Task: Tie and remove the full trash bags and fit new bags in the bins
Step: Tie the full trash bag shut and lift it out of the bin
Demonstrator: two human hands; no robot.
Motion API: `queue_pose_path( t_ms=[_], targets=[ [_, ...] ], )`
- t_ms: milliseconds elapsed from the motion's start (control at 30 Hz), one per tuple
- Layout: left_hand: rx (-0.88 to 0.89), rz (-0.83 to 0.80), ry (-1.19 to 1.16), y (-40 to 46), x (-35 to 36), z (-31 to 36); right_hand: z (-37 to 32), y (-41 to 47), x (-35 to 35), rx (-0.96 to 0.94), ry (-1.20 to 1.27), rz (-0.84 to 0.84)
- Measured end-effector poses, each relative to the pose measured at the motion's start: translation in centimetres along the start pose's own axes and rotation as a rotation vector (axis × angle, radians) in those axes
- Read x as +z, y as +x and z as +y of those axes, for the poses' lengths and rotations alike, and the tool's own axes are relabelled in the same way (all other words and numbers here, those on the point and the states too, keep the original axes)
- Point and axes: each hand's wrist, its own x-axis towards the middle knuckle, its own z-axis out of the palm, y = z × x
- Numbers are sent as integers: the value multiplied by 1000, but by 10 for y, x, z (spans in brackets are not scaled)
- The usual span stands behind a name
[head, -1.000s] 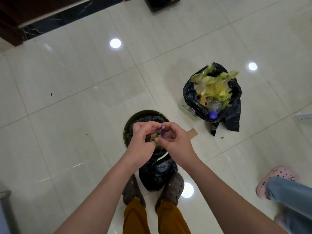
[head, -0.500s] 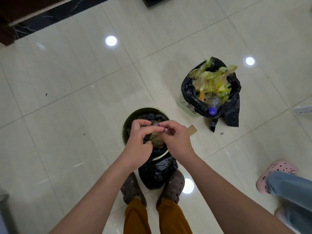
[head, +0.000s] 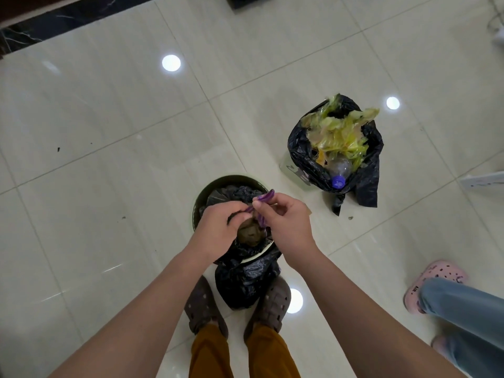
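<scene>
A black bag (head: 245,279) stands on the floor (head: 109,132) between the shoes. Above it, the left hand (head: 218,227) grips the bag's neck, and the right hand (head: 286,222) pinches a purple tie (head: 264,198). Behind is the bin (head: 210,186); farther right, a full open bag (head: 338,148).

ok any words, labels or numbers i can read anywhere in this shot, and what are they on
"AIR": on the heel strap of the pink clog at the right; small, so the reading is not certain.
White card at the right edge: faint marks, too blurred to read.
Box behind the open trash bag: dark marks, not readable.
Bottle in that bag: no label readable.
</scene>
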Motion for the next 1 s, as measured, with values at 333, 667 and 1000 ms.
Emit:
queue_pose_path(
  t_ms=[333, 667, 1000],
  targets=[
    [-249, 268, -208, -2, 7, 8, -2, -7, -2, 39, 115, 62],
    [-151, -128, -102, -9, 12, 8, -13, -5, 0, 63, 115, -93],
    [-296, -23, -454, -21, 12, 1, -15, 11, 9, 136, 36, -223]
  ],
)
